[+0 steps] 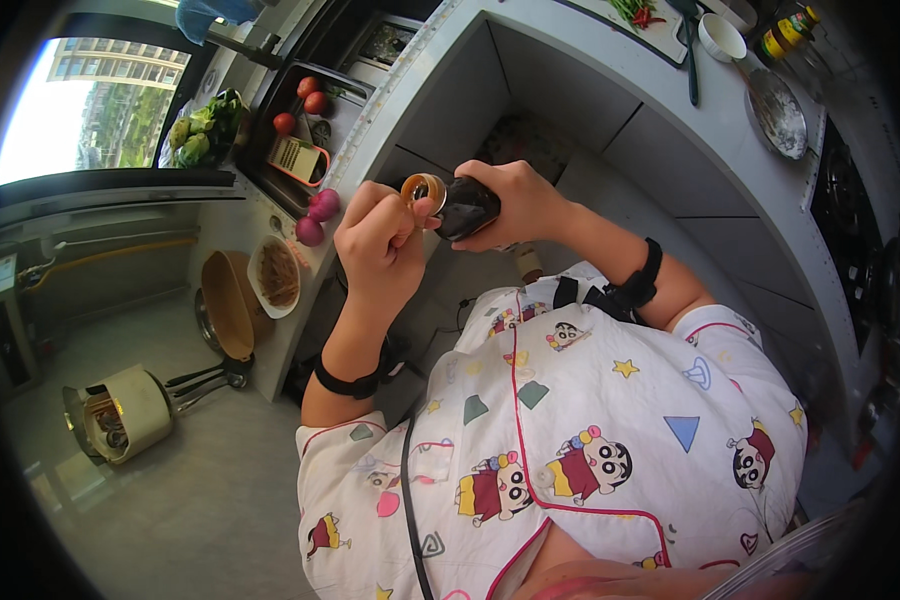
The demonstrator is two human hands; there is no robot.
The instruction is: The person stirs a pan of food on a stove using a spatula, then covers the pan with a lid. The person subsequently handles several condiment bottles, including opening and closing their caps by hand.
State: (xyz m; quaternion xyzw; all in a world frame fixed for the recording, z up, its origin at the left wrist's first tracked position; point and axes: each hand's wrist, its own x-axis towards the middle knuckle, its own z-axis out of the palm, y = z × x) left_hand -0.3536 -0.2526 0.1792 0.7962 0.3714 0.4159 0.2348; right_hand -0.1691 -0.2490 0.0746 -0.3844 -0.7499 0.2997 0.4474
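In front of my chest, both hands work at a dark glass jar. My right hand (515,205) wraps round the jar (470,208), which lies tilted on its side with its mouth toward the left. My left hand (380,245) is closed with its thumb and fingertips on a gold-coloured lid (411,184) at the jar's mouth end. The lid looks tipped, its round rim facing me. Whether it still touches the jar I cannot tell. The jar's contents do not show beyond their dark colour.
Left of my hands, red onions (310,232) lie on the counter, and a sink (345,135) holds tomatoes (308,87) and a grater (298,160). A white bowl (273,277) stands nearer. Right are a knife (691,60), a small white bowl (720,38), a pan (776,115) and the stove (842,190).
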